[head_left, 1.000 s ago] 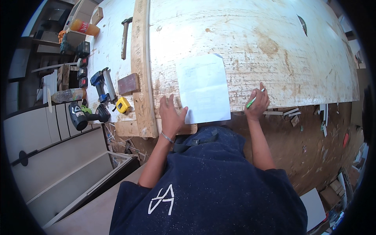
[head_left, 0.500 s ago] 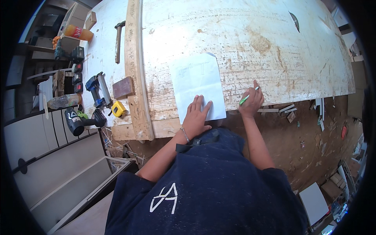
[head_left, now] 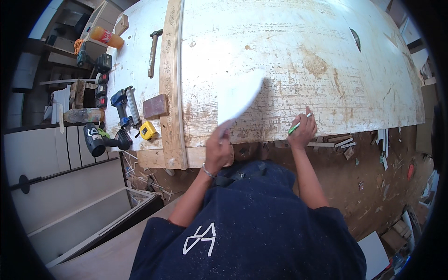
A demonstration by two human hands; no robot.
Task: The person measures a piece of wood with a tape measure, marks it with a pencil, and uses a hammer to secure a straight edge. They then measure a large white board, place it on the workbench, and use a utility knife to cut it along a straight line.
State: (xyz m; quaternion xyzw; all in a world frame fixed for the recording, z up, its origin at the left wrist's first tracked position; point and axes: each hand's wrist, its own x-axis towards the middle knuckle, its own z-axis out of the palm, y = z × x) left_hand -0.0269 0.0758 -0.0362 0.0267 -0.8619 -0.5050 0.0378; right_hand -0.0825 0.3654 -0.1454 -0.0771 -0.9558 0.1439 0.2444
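Note:
My left hand (head_left: 219, 149) grips the lower part of a white sheet of paper (head_left: 237, 95), which is raised, curved and blurred over the stained white worktable (head_left: 340, 93). My right hand (head_left: 303, 129) rests near the table's front edge, closed round a green pen (head_left: 294, 128). To the left of the paper runs a long wooden board (head_left: 171, 74), with a reddish-brown block (head_left: 155, 106) and a yellow tape measure (head_left: 148, 130) beside it.
At left lie a hammer (head_left: 153, 53), nail gun (head_left: 121, 107), drill (head_left: 95, 140), batteries (head_left: 101, 91), orange bottle (head_left: 105, 37) and clear bottle (head_left: 84, 115). A saw blade (head_left: 355, 39) lies at back right. Wood scraps (head_left: 343, 142) litter the floor; a white cabinet (head_left: 56, 200) stands lower left.
My left hand has gone from lying spread on the flat sheet to gripping it, and the paper is now lifted and bent. My right hand still holds the pen.

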